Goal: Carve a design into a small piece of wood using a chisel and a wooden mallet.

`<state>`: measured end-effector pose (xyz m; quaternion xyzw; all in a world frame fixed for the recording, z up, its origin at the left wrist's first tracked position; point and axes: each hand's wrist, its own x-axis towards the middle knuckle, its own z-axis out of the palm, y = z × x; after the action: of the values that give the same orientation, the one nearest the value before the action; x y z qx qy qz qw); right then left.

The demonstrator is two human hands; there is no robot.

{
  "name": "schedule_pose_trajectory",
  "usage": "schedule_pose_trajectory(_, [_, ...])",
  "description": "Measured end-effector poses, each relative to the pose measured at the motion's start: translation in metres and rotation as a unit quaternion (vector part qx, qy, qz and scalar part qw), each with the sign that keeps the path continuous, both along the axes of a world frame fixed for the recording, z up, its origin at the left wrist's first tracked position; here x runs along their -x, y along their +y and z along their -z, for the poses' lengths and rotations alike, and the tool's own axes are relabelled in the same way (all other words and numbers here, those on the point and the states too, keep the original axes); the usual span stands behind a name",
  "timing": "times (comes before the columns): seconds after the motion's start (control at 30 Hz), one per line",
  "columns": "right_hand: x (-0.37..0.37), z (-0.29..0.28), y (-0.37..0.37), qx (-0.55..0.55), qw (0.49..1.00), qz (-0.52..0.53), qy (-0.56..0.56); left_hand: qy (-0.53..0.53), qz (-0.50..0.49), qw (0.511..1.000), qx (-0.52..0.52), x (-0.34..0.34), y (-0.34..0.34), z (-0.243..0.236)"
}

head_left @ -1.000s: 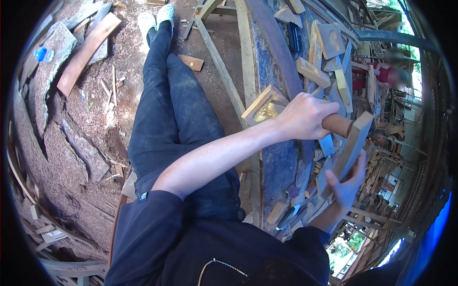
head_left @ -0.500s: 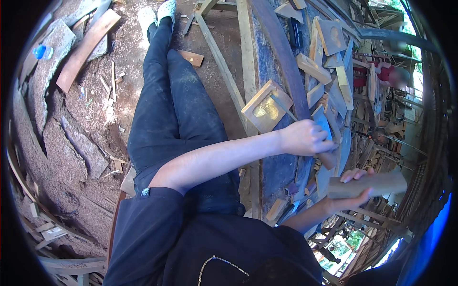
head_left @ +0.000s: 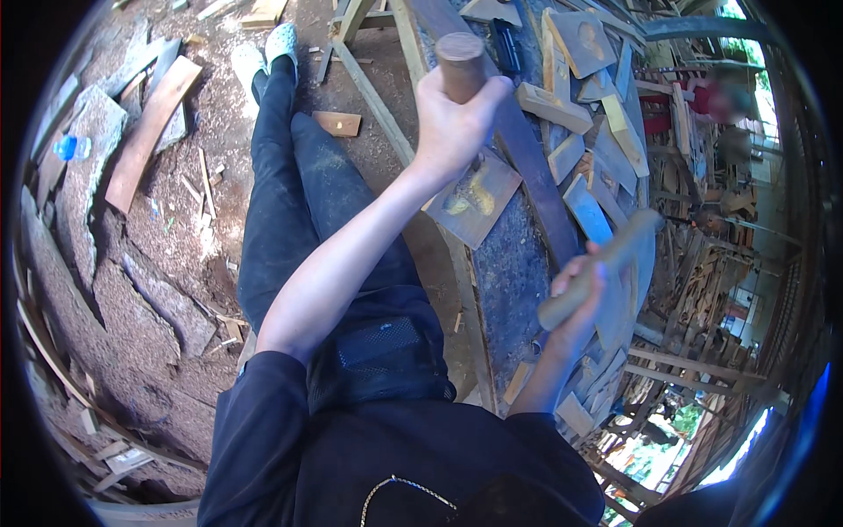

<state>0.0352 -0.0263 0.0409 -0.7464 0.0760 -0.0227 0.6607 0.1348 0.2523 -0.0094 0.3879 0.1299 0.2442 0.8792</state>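
The left hand [head_left: 452,127] is closed around a round wooden piece [head_left: 461,63] at the far side of the carved board [head_left: 481,209]. Right of that board and nearer the body, the right hand [head_left: 580,309] grips a blurred wooden bar [head_left: 616,256].

The board [head_left: 481,202] lies on the bench [head_left: 511,294], left of the held block [head_left: 622,254].
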Motion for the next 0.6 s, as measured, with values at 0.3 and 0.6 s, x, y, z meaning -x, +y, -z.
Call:
schedule_pose_trajectory(0.3, [0.003, 0.068, 0.023, 0.093, 0.971, -0.113, 0.187, -0.06, 0.032, 0.998, -0.001, 0.007, -0.001, -0.005])
schedule_pose_trajectory(0.6, [0.0, 0.064, 0.028, 0.097, 0.968, -0.121, 0.196, -0.066, 0.045, 0.997, -0.018, 0.004, -0.005, -0.007])
